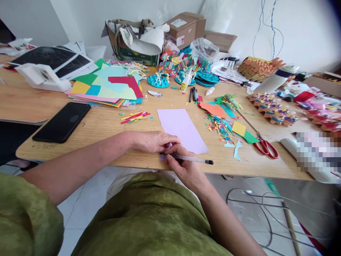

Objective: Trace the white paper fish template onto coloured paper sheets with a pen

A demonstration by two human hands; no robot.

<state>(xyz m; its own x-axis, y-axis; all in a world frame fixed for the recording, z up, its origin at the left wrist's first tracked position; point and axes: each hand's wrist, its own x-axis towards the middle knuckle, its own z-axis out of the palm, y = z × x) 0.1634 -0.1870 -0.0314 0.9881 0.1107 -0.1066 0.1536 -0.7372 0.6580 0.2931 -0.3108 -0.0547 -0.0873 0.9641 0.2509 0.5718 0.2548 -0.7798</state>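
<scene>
Lilac paper (182,129) under hands (153,141) (186,170); right grips pen (193,159).

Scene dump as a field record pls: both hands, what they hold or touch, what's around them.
surface: wooden table
left hand: rests on near corner of lilac paper sheet; grip unclear
right hand: holds clear pen, lying along the table's near edge at that corner
right of sheet: coloured paper scraps, red-handled scissors
left of sheet: black phone, stack of coloured paper
far side: glue bottle, cardboard boxes
</scene>
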